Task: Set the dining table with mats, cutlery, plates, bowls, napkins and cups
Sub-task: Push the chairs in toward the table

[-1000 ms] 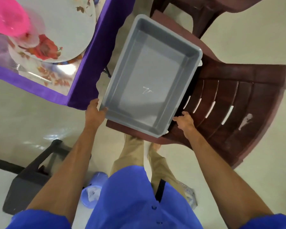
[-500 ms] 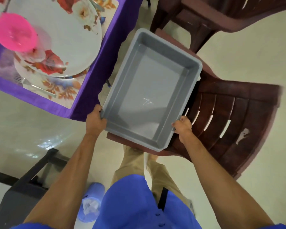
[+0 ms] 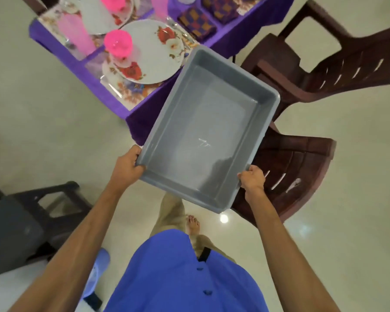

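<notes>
Grey tub (image 3: 203,131), nothing inside, carried at waist height above the brown chair (image 3: 297,167), clear of the seat. Gripped at the two near corners: left hand (image 3: 127,168) at the near-left corner, fingers curled round and under the rim; right hand (image 3: 252,180) at the near-right corner, fingers (image 3: 245,175) wrapped over the rim. Hold at both corners likely for balance and level carry, open side up.

Long axis running from the body away and slightly right; far short end pointing toward the bench (image 3: 144,113) corner and the second chair (image 3: 324,70), far-left rim overlapping the purple cloth's edge in view. Whether touching it, not clear.

Bench laid: flowered plate (image 3: 158,57) on a clear mat (image 3: 131,91), pink cup (image 3: 118,45) upside down on the plate's near edge, folded checked napkins (image 3: 197,24) beyond. Cutlery beside the plate, blurred.

Judgement: tub emptied of its load, setting near done; tub probably headed off the chair for putting aside.

Dark stool (image 3: 20,226) on the floor, left.
</notes>
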Available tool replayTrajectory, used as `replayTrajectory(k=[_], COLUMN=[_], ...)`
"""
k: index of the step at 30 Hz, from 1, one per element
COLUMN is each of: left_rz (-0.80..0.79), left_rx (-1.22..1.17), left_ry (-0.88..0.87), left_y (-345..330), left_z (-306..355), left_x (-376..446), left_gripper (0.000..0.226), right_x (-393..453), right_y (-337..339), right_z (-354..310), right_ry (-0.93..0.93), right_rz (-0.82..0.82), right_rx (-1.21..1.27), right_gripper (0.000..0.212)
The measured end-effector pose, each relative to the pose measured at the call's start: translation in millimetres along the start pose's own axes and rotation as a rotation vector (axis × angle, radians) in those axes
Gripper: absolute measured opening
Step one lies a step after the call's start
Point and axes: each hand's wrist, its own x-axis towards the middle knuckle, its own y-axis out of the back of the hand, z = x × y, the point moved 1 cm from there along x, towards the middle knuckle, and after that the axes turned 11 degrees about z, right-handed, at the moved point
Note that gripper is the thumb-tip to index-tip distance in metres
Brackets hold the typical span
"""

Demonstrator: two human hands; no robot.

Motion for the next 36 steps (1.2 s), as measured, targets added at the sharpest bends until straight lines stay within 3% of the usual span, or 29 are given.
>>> replayTrajectory(k=[6,13,17,21,26,31,36], left_rz=[0.166,0.455,0.487,0.615,0.739,0.979,0.939], left_rx=[-0.029,-0.114,-0.228,-0.444,-0.728,-0.871,-0.867], left_ry=[0.161,0.390,0.572,0.690,0.822,1.018,1.163], left_y=[36.4,81.3,90.1,112.5,141.1,174.9,214.9], left_z=[-22.3,-62.3,-99.2,-137.2,-190.3,-246.7,-324.0], left_x=[-110.3,-228.2,-272.3,-331.3,-380.5,-393.3,-398.6], left_gripper=[0.030,0.030,0.030,0.036,0.050,0.035,0.039], right_x=[-50.4,-127.0,-160.4,-214.3,-305.4,-382.1,-460.8], right_y=[13.0,-37.5,-67.0,-127.2,-206.4,-288.8,-368.5], right_z=[-12.3,-29.7,-31.9,-36.3,-45.5,-49.3,-47.4], right_ry=[0.214,0.464,0.535,0.612,0.761,0.831,0.815], right_rz=[-0.135,-0.311,-0.398,-0.538,-0.683,-0.757,-0.773], right_rx=[-0.079,-0.209,-0.245,-0.316,-0.441,-0.561,-0.649], right_gripper=[0.025,0.014,0.022,0.033,0.007,0.011,0.018])
